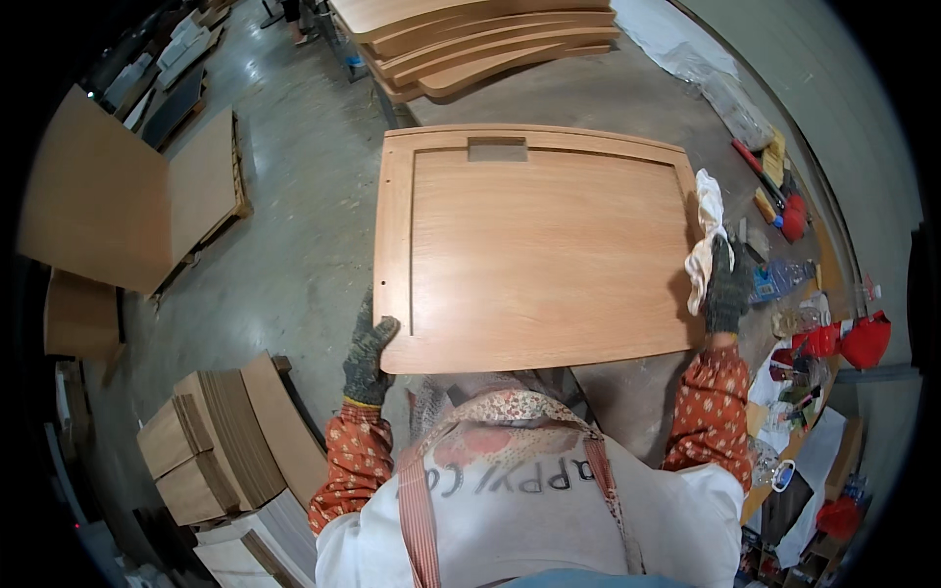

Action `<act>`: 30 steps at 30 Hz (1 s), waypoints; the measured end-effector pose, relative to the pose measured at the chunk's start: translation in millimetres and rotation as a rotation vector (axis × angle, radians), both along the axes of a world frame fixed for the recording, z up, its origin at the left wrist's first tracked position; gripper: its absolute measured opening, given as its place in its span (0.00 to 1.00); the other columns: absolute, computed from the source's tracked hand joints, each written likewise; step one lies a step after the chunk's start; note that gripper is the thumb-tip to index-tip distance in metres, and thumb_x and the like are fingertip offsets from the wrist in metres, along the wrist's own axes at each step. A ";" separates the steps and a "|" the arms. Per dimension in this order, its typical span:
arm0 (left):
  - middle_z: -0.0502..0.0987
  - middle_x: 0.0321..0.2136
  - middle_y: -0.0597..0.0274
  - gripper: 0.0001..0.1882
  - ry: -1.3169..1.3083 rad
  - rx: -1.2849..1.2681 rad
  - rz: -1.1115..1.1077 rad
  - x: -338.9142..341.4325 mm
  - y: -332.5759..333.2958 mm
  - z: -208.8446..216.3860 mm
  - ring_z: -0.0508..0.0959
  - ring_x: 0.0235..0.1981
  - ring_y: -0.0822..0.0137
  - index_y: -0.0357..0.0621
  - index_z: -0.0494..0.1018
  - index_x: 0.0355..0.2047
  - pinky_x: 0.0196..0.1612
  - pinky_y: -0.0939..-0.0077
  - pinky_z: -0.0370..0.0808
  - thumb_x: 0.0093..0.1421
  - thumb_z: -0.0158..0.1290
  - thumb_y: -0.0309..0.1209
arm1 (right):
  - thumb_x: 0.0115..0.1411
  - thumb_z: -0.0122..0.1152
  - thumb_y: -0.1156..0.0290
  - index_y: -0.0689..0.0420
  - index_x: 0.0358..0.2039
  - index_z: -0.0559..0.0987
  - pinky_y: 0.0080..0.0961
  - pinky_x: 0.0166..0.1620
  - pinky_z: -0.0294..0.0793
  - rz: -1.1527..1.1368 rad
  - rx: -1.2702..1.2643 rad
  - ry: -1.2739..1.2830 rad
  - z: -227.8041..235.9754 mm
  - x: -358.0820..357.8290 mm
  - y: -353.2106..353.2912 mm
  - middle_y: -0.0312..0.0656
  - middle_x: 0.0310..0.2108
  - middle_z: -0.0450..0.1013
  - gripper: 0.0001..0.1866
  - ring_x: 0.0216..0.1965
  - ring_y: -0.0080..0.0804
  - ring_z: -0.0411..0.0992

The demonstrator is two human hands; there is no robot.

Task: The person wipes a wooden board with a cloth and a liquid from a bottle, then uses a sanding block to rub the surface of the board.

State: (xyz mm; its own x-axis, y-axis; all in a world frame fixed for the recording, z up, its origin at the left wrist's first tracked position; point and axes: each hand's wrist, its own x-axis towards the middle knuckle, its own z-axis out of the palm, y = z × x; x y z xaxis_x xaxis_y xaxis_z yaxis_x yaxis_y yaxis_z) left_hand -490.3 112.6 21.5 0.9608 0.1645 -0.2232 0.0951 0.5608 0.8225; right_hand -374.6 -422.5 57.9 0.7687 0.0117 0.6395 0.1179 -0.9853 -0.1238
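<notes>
Head view | left hand (pixel 369 351) grip pinching panel (pixel 537 255) corner | right hand (pixel 726 286) pressing rag (pixel 705 235) on edge | risk: panel overhangs counter (pixel 608 98), may tip or slip

The left hand (pixel 369 350) in a grey glove holds the corner of a big wooden panel (pixel 534 250). The right hand (pixel 726 289) holds its other side with a white rag (pixel 706 235).

panel (pixel 539 255): light orange-brown woodgrain | gloves (pixel 368 353): dark grey knit | rag (pixel 706 240): white | sleeves (pixel 711 412): orange, white-dotted
</notes>
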 end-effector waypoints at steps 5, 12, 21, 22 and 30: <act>0.66 0.59 0.52 0.36 -0.021 -0.108 0.004 -6.2 -6.2 8.1 0.68 0.58 0.60 0.38 0.56 0.65 0.60 0.68 0.65 0.57 0.54 0.27 | 0.65 0.50 0.54 0.54 0.47 0.77 0.37 0.51 0.71 -0.100 0.350 0.152 -8.7 119.5 62.8 0.48 0.44 0.76 0.19 0.46 0.47 0.74; 0.71 0.52 0.55 0.33 0.101 0.180 -0.096 -16.9 20.8 -22.1 0.72 0.52 0.64 0.36 0.60 0.62 0.55 0.70 0.69 0.57 0.57 0.31 | 0.50 0.68 0.59 0.51 0.48 0.75 0.40 0.52 0.72 0.721 0.028 0.251 -0.8 108.0 303.0 0.45 0.47 0.73 0.25 0.50 0.41 0.71; 0.62 0.62 0.44 0.38 -0.584 1.476 0.127 49.5 58.3 -41.6 0.62 0.63 0.49 0.35 0.59 0.62 0.65 0.56 0.57 0.56 0.61 0.39 | 0.55 0.61 0.69 0.59 0.44 0.78 0.35 0.47 0.75 0.379 0.177 -0.040 70.1 -58.3 142.4 0.46 0.40 0.77 0.16 0.42 0.40 0.76; 0.63 0.61 0.46 0.31 -0.717 1.559 0.125 55.7 59.3 -39.2 0.62 0.63 0.49 0.36 0.65 0.59 0.66 0.55 0.57 0.58 0.58 0.37 | 0.55 0.61 0.70 0.60 0.46 0.77 0.35 0.47 0.75 0.166 0.032 -0.045 80.8 -82.6 103.6 0.47 0.41 0.76 0.18 0.42 0.41 0.75; 0.74 0.52 0.56 0.18 -1.001 1.647 -0.079 78.8 45.3 -0.6 0.68 0.60 0.52 0.47 0.78 0.48 0.67 0.48 0.55 0.58 0.48 0.30 | 0.46 0.67 0.57 0.55 0.63 0.63 0.46 0.62 0.59 -0.354 -0.258 0.249 78.9 -164.3 51.4 0.47 0.53 0.68 0.44 0.58 0.50 0.62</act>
